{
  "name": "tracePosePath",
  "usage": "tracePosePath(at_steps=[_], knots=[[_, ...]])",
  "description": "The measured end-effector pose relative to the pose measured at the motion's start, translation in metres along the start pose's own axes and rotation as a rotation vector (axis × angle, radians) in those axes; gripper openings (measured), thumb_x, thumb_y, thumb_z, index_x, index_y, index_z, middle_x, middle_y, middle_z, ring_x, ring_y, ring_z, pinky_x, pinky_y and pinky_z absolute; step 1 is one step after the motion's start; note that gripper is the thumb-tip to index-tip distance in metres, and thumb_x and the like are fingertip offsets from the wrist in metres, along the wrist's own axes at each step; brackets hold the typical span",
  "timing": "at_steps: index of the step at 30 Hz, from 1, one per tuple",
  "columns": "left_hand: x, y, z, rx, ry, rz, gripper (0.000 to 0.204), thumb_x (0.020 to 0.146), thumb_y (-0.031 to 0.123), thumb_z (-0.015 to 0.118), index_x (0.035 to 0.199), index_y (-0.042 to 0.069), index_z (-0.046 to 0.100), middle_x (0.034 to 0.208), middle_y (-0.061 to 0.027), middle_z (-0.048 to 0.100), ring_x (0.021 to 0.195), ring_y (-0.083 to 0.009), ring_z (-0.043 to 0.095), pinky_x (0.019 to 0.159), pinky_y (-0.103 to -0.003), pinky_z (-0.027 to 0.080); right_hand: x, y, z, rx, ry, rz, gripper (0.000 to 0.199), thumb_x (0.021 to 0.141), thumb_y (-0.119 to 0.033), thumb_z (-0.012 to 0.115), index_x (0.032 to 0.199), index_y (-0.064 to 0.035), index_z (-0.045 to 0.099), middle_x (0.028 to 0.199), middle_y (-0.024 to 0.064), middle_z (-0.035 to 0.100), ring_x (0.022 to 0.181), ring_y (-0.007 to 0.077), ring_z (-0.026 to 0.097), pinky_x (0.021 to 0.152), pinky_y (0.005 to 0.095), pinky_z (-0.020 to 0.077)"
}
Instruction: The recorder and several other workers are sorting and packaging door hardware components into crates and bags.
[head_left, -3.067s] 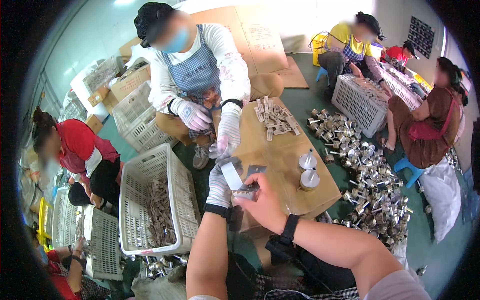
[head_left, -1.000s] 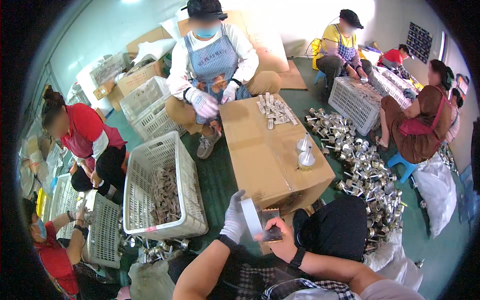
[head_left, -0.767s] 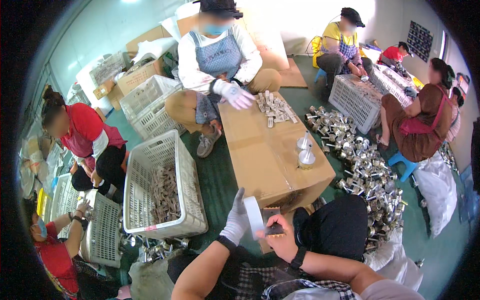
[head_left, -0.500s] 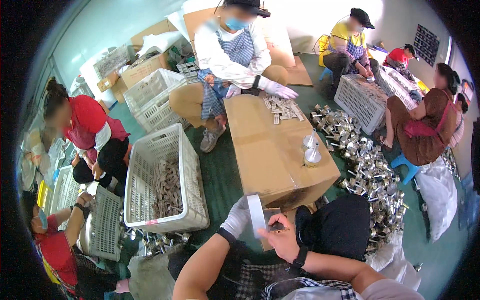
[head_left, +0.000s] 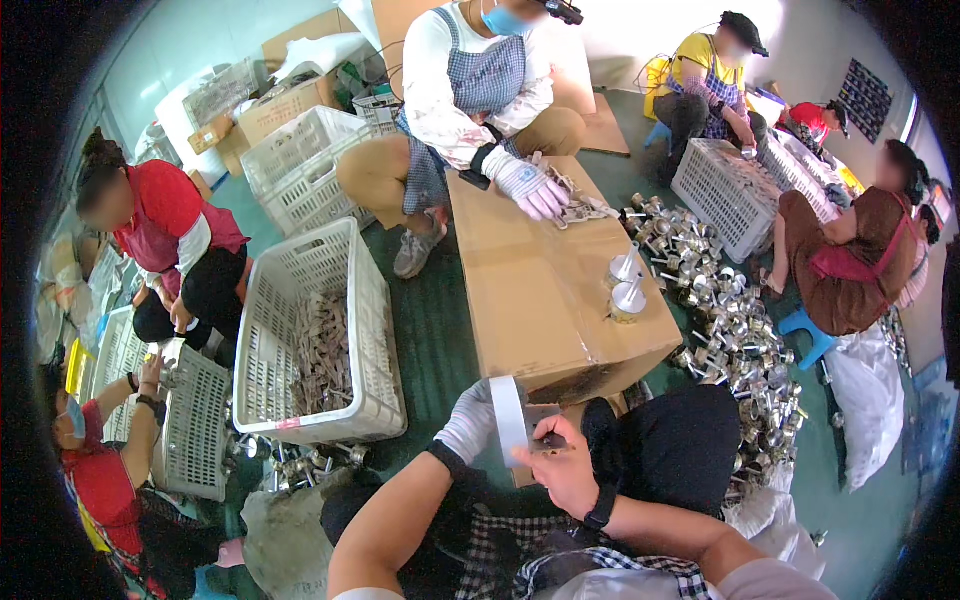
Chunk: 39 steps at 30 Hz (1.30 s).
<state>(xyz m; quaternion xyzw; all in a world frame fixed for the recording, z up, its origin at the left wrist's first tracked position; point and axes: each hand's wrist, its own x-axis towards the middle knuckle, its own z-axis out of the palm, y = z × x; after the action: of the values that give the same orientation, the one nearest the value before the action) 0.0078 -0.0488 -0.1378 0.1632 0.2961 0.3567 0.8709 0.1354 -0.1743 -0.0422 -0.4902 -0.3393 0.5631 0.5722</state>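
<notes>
My left hand (head_left: 467,425), in a whitish glove with a dark cuff, closes around a smooth white band-like piece (head_left: 508,420) held upright above my lap. Bare and wearing a dark wristband, my right hand (head_left: 566,478) is just to the right of that piece. Its fingers are bent together at the piece's inner side; what they pinch is too small to make out. Beyond my hands stands a cardboard box (head_left: 530,310). Two round metal pieces with white funnel-like tops (head_left: 627,298) sit on its near right corner.
Across the box, a co-worker's gloved hand (head_left: 532,190) rests by a heap of small flat pieces (head_left: 588,208). Many metal cups with stems (head_left: 720,310) cover the floor at right. A white crate (head_left: 375,395) of grey strips stands at left. Other people sit around crates.
The co-worker across the box has leaned forward, gloved hand now over the small pieces, which lie bunched. My head view has shifted slightly; my hands stay at the white piece.
</notes>
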Motion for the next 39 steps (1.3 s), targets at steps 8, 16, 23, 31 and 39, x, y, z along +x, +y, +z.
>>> tracePosePath(at_steps=[8,16,23,31,39], knots=[[-0.008,0.011,0.023,-0.213,0.009,-0.19,0.022,0.092,0.02,0.043,0.097,0.003,0.057,0.095,-0.0115,0.062,0.085,-0.0274,0.058,0.081,-0.038,0.048,-0.006,0.0,-0.001,-0.151,-0.016,-0.134,0.033,0.071,-0.002,0.076,0.085,-0.0085,0.047,0.072,-0.0034,0.047,0.059,0.0043,0.043,0.051,0.0198,0.0336],[-0.023,0.015,0.027,0.417,-0.081,0.015,0.028,0.082,0.005,0.063,0.11,0.004,0.059,0.105,-0.0094,0.064,0.093,-0.0188,0.061,0.081,-0.033,0.052,-0.014,-0.012,-0.011,-0.12,-0.006,-0.001,0.032,0.07,-0.007,0.077,0.084,-0.0063,0.049,0.083,-0.0013,0.05,0.081,0.008,0.047,0.074,0.0221,0.0414],[-0.01,0.004,0.017,-0.164,-0.079,-0.108,0.027,0.086,0.014,0.058,0.107,-0.002,0.058,0.101,-0.0185,0.063,0.09,-0.0305,0.062,0.085,-0.04,0.05,-0.01,-0.003,-0.011,-0.069,-0.02,0.094,0.032,0.072,-0.006,0.076,0.085,-0.0069,0.047,0.079,-0.0018,0.049,0.069,0.0056,0.044,0.061,0.0208,0.0368],[-0.001,-0.002,0.001,0.122,-0.082,0.023,0.032,0.075,-0.003,0.066,0.105,0.004,0.058,0.101,-0.0098,0.064,0.091,-0.0219,0.062,0.083,-0.037,0.052,0.001,-0.018,-0.013,-0.234,-0.057,0.036,0.032,0.073,0.001,0.073,0.09,-0.0076,0.048,0.08,0.0012,0.055,0.054,0.004,0.046,0.044,0.0188,0.0354],[0.0,-0.005,-0.004,0.091,0.024,0.031,0.028,0.075,-0.001,0.067,0.101,0.005,0.059,0.094,-0.0095,0.064,0.083,-0.0203,0.063,0.074,-0.035,0.055,0.04,-0.107,-0.039,-0.701,-0.236,-0.322,0.034,0.07,0.005,0.067,0.098,-0.0049,0.05,0.096,0.009,0.062,0.084,0.0156,0.06,0.074,0.0278,0.0488]])
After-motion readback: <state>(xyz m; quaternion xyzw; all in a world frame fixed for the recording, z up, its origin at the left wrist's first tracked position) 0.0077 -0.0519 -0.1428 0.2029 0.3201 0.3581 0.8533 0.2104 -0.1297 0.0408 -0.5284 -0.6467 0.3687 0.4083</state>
